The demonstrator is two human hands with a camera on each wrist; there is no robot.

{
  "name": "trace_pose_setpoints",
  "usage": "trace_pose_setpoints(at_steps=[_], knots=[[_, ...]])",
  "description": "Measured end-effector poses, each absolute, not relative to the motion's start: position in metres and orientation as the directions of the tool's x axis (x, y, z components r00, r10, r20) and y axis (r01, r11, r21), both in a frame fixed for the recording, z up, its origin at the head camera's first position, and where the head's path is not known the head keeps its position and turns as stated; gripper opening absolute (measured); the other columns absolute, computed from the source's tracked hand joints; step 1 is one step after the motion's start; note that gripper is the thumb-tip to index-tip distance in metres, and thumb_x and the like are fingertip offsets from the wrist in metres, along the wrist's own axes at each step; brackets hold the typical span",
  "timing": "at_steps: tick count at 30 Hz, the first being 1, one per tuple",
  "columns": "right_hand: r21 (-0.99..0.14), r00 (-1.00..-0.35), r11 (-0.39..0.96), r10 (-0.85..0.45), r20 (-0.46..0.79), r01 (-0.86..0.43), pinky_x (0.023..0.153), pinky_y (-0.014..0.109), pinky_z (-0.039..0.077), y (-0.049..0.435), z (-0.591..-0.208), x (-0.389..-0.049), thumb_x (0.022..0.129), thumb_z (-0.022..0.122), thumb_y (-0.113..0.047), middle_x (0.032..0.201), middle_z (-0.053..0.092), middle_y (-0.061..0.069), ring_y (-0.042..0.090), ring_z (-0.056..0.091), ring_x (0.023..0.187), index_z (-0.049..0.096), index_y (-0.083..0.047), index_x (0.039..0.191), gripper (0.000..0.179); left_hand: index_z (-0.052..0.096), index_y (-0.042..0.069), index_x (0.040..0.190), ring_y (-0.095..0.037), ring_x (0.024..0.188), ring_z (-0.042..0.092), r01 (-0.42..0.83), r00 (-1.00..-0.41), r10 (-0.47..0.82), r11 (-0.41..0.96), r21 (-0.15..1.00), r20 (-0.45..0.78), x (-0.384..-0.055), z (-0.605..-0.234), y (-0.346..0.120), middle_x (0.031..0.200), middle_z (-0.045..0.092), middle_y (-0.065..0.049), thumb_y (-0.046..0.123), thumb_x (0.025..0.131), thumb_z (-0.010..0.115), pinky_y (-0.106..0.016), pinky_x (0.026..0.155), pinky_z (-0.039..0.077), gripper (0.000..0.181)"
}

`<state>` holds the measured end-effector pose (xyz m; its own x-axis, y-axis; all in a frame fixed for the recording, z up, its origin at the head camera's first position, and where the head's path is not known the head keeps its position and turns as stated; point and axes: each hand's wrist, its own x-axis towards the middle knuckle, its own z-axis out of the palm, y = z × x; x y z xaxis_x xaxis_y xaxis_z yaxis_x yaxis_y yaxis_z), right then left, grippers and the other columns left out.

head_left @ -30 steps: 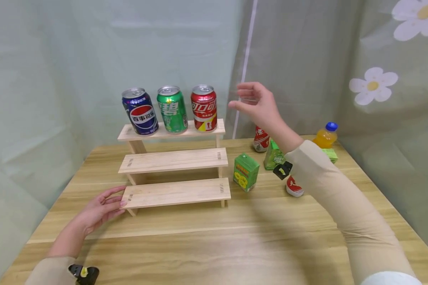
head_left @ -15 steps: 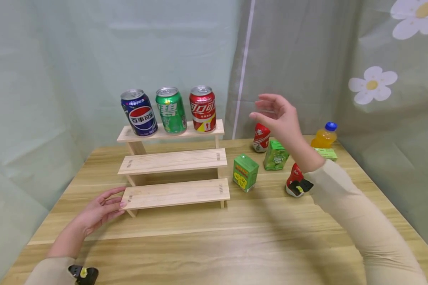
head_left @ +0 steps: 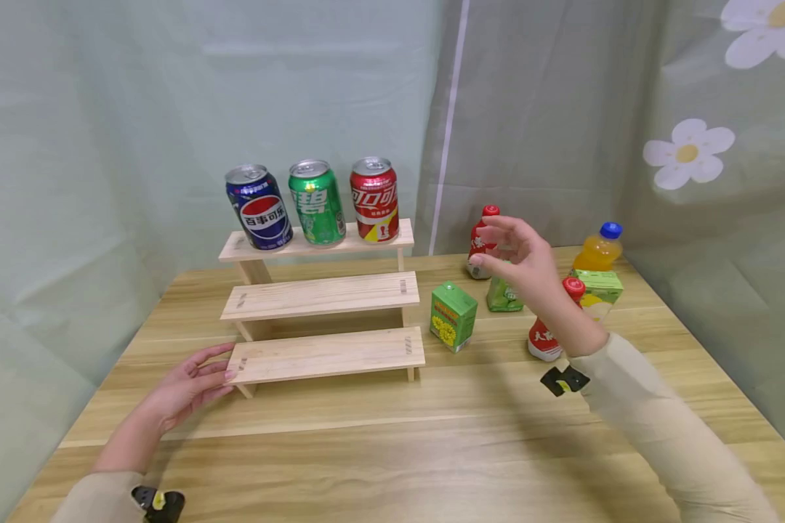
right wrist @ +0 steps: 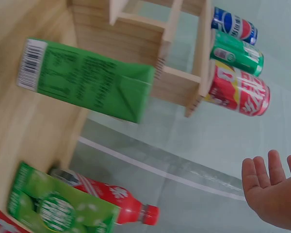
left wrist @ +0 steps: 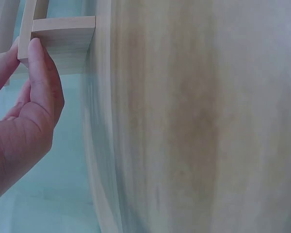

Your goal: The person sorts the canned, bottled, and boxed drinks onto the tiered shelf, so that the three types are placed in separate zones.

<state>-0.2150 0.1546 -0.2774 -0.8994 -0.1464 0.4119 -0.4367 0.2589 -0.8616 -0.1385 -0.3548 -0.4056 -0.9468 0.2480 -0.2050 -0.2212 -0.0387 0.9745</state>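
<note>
My left hand (head_left: 186, 391) pinches the left end of the bottom step of a three-tier wooden display stand (head_left: 327, 354). In the left wrist view, thumb and fingers (left wrist: 39, 73) lie on either side of the board's end. My right hand (head_left: 526, 265) hovers with nothing in it, fingers loosely bent, over a green juice carton (head_left: 504, 296) that it partly hides. A red-capped bottle (head_left: 479, 247) stands just behind that hand. Along the top step stand a blue Pepsi can (head_left: 259, 211), a green can (head_left: 317, 203) and a red Coca-Cola can (head_left: 374, 202).
A green drink carton with yellow flowers (head_left: 453, 317) stands right of the stand. Farther right are another red bottle (head_left: 544, 340), partly behind the forearm, a light green carton (head_left: 598, 290) and an orange drink bottle with a blue cap (head_left: 598, 250). Curtains hang behind the table (head_left: 366, 450).
My right hand has moved right and down, away from the red can toward the cartons and bottles. My left hand keeps its place on the stand.
</note>
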Motion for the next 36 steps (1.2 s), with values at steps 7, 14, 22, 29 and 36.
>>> trace_pose_setpoints(at_steps=[7,14,22,29,36], knots=[[-0.883,-0.919,0.26,-0.165,0.358,-0.391,0.092,0.024,0.051,0.154,-0.306,-0.213,0.083,0.072,-0.003,0.126,0.056,0.018,0.011,0.054,0.109,0.048,-0.001,0.131,0.054,0.053,0.034,0.117,-0.009,0.096,0.064,-0.221,-0.945,0.261,-0.065,0.973,-0.197,-0.138,-0.407,-0.357,0.107,0.061,0.008,-0.002,0.094,0.053,-0.024,0.082,0.056,0.042],[-0.903,-0.948,0.301,-0.181,0.262,-0.307,0.102,0.049,0.045,0.152,-0.334,-0.211,0.084,0.072,-0.008,0.131,0.052,0.019,0.031,0.048,0.123,0.046,-0.003,0.133,0.056,0.052,0.034,0.118,-0.008,0.096,0.064,-0.226,-0.947,0.246,-0.056,0.972,-0.206,-0.137,-0.407,-0.356,0.107,0.061,0.01,-0.001,0.094,0.054,-0.024,0.083,0.056,0.042],[-0.9,-0.954,0.329,-0.188,0.235,-0.287,0.1,0.052,0.045,0.145,-0.361,-0.212,0.08,0.076,-0.007,0.133,0.049,0.022,0.036,0.047,0.123,0.044,0.0,0.134,0.063,0.05,0.032,0.121,-0.008,0.096,0.064,-0.229,-0.952,0.217,-0.029,0.973,-0.217,-0.137,-0.405,-0.354,0.107,0.059,0.01,0.001,0.093,0.057,-0.024,0.083,0.056,0.042],[-0.895,-0.959,0.359,-0.193,0.207,-0.265,0.097,0.052,0.047,0.138,-0.374,-0.212,0.077,0.077,-0.005,0.134,0.048,0.025,0.039,0.05,0.117,0.043,0.003,0.135,0.067,0.051,0.033,0.12,-0.009,0.095,0.064,-0.236,-0.951,0.214,-0.038,0.971,-0.223,-0.137,-0.405,-0.353,0.107,0.058,0.008,0.001,0.093,0.057,-0.025,0.083,0.056,0.042],[-0.887,-0.966,0.387,-0.15,0.211,-0.253,0.095,0.051,0.047,0.134,-0.384,-0.214,0.081,0.072,-0.002,0.127,0.051,0.026,0.038,0.052,0.111,0.042,0.006,0.134,0.063,0.05,0.031,0.122,-0.009,0.095,0.064,-0.243,-0.949,0.216,-0.036,0.969,-0.23,-0.137,-0.403,-0.353,0.107,0.058,0.007,0.0,0.093,0.057,-0.026,0.084,0.056,0.043]])
